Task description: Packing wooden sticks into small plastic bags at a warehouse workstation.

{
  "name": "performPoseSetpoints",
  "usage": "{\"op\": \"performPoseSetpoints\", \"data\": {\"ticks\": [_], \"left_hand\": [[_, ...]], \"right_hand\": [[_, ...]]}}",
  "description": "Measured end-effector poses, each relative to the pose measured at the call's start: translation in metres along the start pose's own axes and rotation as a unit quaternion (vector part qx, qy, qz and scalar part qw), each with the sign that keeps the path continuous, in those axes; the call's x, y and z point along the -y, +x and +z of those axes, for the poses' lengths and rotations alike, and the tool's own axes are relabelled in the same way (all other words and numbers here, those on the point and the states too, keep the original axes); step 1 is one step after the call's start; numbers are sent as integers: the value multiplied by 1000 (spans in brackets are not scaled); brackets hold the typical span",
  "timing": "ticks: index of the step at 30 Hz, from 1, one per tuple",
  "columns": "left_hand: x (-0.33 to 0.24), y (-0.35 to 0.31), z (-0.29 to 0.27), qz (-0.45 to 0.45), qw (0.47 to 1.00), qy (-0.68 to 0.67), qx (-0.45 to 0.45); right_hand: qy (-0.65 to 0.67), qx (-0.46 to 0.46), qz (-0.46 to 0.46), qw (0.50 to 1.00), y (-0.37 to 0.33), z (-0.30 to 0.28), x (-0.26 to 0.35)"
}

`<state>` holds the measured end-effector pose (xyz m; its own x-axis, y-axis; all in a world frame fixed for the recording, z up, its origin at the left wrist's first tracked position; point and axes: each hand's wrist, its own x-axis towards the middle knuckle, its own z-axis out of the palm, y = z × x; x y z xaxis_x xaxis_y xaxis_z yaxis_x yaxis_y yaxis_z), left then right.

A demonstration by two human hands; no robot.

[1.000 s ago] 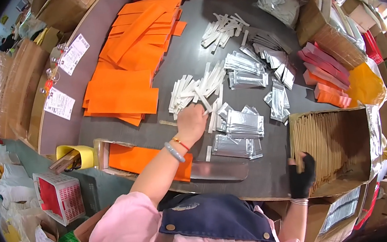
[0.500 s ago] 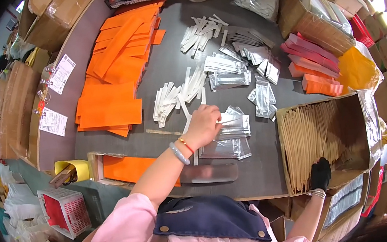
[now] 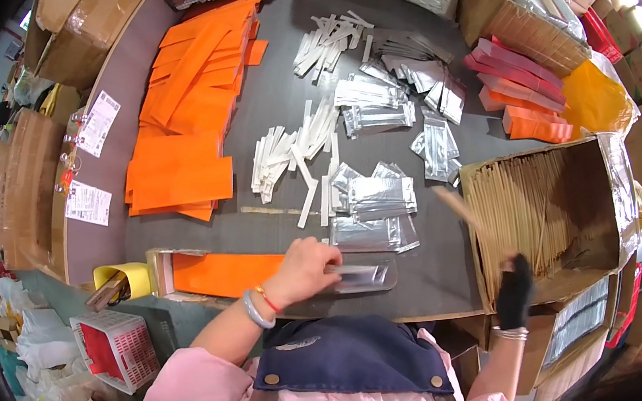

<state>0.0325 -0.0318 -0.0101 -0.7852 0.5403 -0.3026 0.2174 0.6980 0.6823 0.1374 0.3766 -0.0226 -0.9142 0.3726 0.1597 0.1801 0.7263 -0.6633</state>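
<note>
The open cardboard box holds a packed row of tan paper pieces; left of it, a low cardboard tray contains orange sheets. Also left of the box, the left hand has its fingers clamped on a silver packet, long axis side to side, free end pointing right. A tan strip slants up-left across the box's left edge; whether the blurred right hand grips it, I cannot tell. Half a second ago, the left hand was farther from the body.
</note>
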Motion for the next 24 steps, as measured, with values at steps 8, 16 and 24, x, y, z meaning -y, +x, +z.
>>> {"op": "performPoseSetpoints", "data": {"ticks": [8,16,24], "left_hand": [[35,-69,8,36,984,107,-136],[14,-52,22,63,973,148,-166],[15,-32,30,137,967,159,-144]], "right_hand": [[-179,304,-232,906,-21,83,94],[-5,201,-188,961,-28,125,87],[193,353,-10,915,-50,150,157]]}}
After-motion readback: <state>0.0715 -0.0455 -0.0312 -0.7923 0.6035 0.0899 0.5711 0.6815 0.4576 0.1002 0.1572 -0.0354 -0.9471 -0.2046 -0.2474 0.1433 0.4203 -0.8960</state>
